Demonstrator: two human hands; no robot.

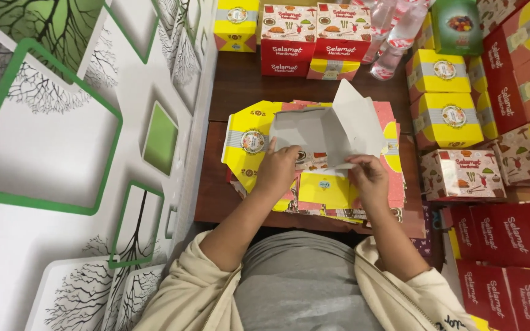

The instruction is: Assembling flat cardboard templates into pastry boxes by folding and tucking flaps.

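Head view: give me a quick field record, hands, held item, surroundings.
left hand: grips the lower left edge of the half-folded carton
right hand: pinches the carton's lower flap
carton: grey inside faces up, partly opened
under it: stack of flat yellow and pink carton blanks
surface: dark wooden table
right side: assembled yellow boxes, red boxes
far edge: plastic bottles

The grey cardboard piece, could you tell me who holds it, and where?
Both hands hold the cardboard piece by its lower edge: left hand, right hand.

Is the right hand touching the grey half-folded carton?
Touching. The head view shows the right hand pinching the lower edge of the grey half-folded carton, with the left hand gripping its left side.
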